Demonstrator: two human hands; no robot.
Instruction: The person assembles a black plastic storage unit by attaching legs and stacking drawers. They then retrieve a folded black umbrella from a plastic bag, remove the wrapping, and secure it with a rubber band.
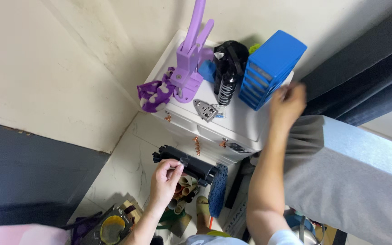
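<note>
**Small clear piece in my left hand, right hand up at the blue rack**

My left hand (pixel 165 178) pinches a small clear piece (pixel 183 160) between thumb and fingertips, held just above the black cylindrical case (pixel 191 165) that lies on the pale tiled floor (pixel 123 159) in front of the white drawer cabinet (pixel 232 124). My right hand (pixel 287 103) is raised to the cabinet's top, at the lower corner of the blue slotted rack (pixel 271 68); it is blurred, so I cannot tell whether it grips anything. On the cabinet top also stand a purple plastic stand (pixel 190 54), a black bottle-like device (pixel 227 68) and a small grey iron-shaped piece (pixel 205 110). A grey padded board (pixel 355 168) sits to my right.
</note>
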